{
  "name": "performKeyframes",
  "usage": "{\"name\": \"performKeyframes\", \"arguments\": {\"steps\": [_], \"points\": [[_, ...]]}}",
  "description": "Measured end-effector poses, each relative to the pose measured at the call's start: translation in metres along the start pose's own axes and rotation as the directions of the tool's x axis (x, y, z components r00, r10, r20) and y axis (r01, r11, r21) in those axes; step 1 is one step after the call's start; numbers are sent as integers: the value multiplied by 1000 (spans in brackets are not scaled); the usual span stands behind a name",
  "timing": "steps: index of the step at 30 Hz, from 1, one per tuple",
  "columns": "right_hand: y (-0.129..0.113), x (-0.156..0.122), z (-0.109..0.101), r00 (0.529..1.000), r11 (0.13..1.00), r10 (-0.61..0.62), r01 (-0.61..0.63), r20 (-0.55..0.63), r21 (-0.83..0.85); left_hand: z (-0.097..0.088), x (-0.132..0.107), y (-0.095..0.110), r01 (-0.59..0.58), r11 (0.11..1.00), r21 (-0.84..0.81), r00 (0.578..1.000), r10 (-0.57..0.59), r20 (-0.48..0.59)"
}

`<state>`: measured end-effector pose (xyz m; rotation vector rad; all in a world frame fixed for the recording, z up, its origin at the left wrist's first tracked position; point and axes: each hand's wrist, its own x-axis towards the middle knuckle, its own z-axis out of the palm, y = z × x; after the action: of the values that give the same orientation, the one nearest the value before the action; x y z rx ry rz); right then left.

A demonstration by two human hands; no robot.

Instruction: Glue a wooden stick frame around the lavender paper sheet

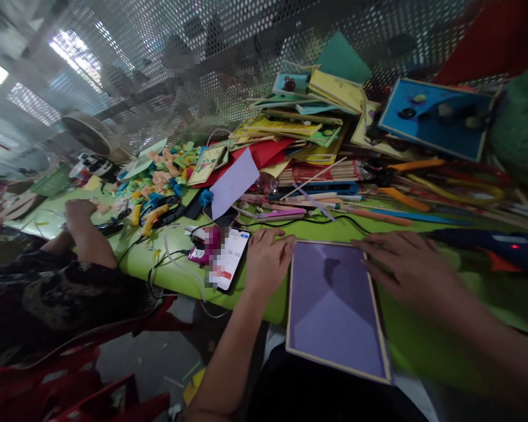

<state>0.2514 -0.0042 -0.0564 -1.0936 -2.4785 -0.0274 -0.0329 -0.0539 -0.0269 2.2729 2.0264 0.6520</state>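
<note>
A purple card (330, 310) edged with thin wooden sticks lies before me, its lower end reaching past the table's front edge over my lap. My left hand (269, 259) is at its upper left corner, fingers bent and fingertips on the edge. On the opposite side, my right hand (407, 264), slightly blurred, grips the upper right corner between fingers and thumb. A shadow falls across the card's top. Just left of my left hand lies a phone (234, 258) with a lit screen. To the right of my right hand rests a dark blue glue gun (506, 241) with a red light.
Stick-framed colored cards (299, 126) are piled at the back, with a blue framed panel (440, 117) beside them. Pens, sticks and orange-handled pliers (416, 166) lie in front. Paper flowers (162, 170) spread leftward. A co-worker's arm (85, 234) rests on the green table (180, 275).
</note>
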Motion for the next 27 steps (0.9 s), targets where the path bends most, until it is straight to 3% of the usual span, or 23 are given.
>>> {"name": "performKeyframes", "arguments": {"steps": [8, 16, 23, 27], "points": [[-6, 2, -1, 995, 1000, 5, -6, 96, 6, -1, 1, 5, -30, 998, 52, 996, 26, 90], [-9, 3, -3, 995, 999, 0, 4, 100, -41, 1, 0, 4, -33, 999, 31, 997, 31, 71], [-13, 6, -1, 994, 1000, -20, 22, 111, -11, 2, -1, 11, -180, 983, 32, 972, 172, 160], [-14, 6, 1, 992, 1000, -3, 4, 124, -6, 3, -1, 14, -194, 979, 68, 964, 178, 200]]}}
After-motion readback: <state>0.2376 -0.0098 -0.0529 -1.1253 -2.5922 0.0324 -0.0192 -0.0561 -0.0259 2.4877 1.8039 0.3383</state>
